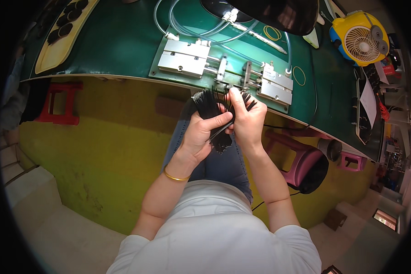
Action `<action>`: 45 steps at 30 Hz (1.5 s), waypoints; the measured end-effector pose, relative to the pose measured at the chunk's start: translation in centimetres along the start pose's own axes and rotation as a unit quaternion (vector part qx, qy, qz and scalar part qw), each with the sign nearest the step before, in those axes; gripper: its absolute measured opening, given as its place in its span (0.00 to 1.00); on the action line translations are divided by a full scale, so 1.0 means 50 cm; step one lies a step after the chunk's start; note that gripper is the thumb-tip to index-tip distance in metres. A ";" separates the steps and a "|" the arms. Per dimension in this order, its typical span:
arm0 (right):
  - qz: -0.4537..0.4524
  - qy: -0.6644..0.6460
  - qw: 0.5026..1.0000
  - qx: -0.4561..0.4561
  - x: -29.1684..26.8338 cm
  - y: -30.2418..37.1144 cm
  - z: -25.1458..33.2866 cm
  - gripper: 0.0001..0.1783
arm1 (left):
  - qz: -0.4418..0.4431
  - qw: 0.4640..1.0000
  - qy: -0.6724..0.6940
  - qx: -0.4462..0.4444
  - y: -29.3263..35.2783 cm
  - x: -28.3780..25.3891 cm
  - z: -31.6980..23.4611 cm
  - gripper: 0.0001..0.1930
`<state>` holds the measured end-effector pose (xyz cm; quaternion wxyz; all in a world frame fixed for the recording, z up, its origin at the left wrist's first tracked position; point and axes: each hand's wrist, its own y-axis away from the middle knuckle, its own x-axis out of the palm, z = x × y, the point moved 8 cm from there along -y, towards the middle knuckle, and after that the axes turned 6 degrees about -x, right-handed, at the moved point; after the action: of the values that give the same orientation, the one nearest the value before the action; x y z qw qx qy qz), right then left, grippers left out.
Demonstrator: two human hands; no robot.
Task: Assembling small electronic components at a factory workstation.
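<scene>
A thick bundle of thin black strips (207, 106), perhaps cable ties or cut wires, is wrapped in my left hand (200, 132). Its lower ends stick out beneath my palm. My right hand (247, 116) is closed beside it, thumb pointing up, with a few more of the black strips (250, 101) poking out between its fingers. Both hands meet just in front of the table edge. Right beyond them is a pneumatic fixture with a left silver cylinder block (183, 58) and a right silver cylinder block (275, 86), their dark jaws (233, 75) facing each other.
Clear air hoses (173, 20) loop behind the fixture on the green table (109, 50). A yellow tray (55, 52) with dark coiled pieces lies at left. A black lamp (283, 13) overhangs the back. At right stand a yellow-blue fan (361, 41) and, below, a pink stool (301, 157).
</scene>
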<state>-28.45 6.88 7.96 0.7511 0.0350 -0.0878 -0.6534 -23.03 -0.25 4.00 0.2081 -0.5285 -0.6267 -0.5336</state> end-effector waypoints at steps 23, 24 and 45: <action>-0.004 0.004 1.000 -0.018 -0.003 -0.002 0.005 0.12 | -0.006 1.000 -0.021 0.003 -0.001 -0.003 0.005 0.07; -0.004 -0.002 1.000 -0.015 -0.003 -0.002 0.005 0.12 | -0.007 1.000 -0.023 0.005 -0.002 -0.002 0.003 0.07; -0.006 0.030 0.999 -0.017 0.001 0.003 0.007 0.12 | -0.021 0.996 -0.064 0.066 0.007 0.003 -0.016 0.04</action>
<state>-28.37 6.87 8.31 0.7502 0.0423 -0.0536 -0.6577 -23.01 -0.96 4.58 0.1908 -0.5330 -0.6835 -0.4608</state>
